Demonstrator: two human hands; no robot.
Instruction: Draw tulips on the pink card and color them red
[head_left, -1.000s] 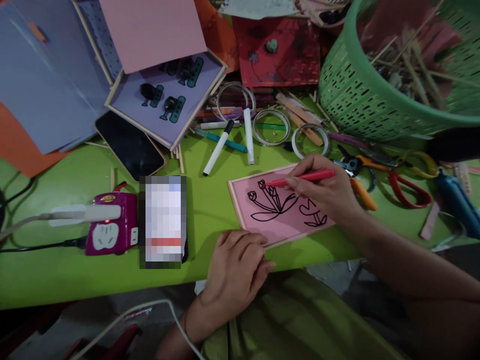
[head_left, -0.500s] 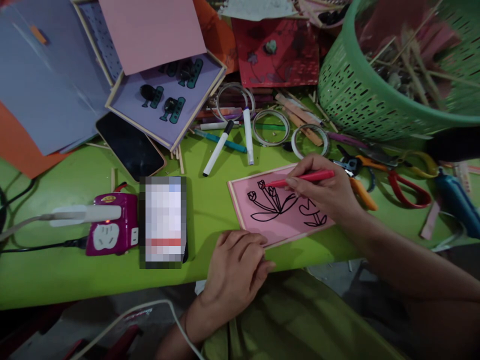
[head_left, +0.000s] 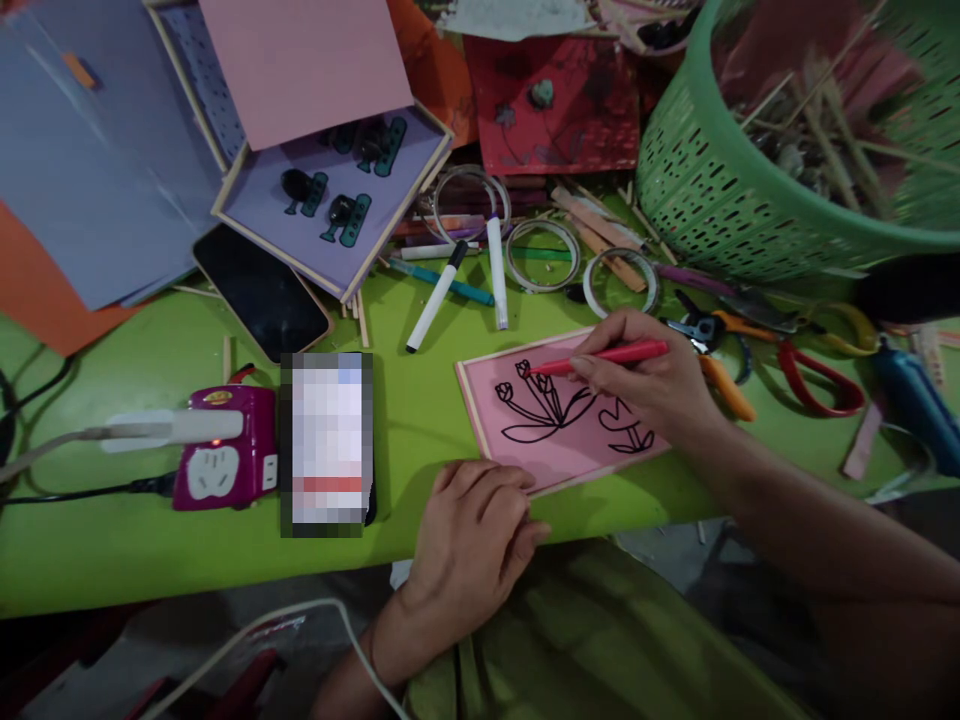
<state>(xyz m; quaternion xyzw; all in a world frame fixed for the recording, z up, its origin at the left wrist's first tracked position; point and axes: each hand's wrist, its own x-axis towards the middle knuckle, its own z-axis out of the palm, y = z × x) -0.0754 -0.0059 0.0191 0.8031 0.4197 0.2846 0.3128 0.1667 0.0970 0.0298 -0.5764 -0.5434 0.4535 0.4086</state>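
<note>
R hand (head_left: 660, 385) grips a red pen (head_left: 600, 358), tip on the flower drawing at upper left of the pink card (head_left: 555, 415). Card lies flat on green table (head_left: 150, 560), near its front edge. L hand (head_left: 472, 535) holds nothing, fingers curled, pressing card's near corner. Scissors (head_left: 817, 375) just right of R hand.

Phone (head_left: 327, 442) screen blurred out, unreadable. Green basket (head_left: 720, 190) cut off at top and right edges; contents fuzzy. Right hand (head_left: 660, 385) covers pink card's (head_left: 517, 440) right corner. Blue tool (head_left: 919, 400) too blurred to identify
</note>
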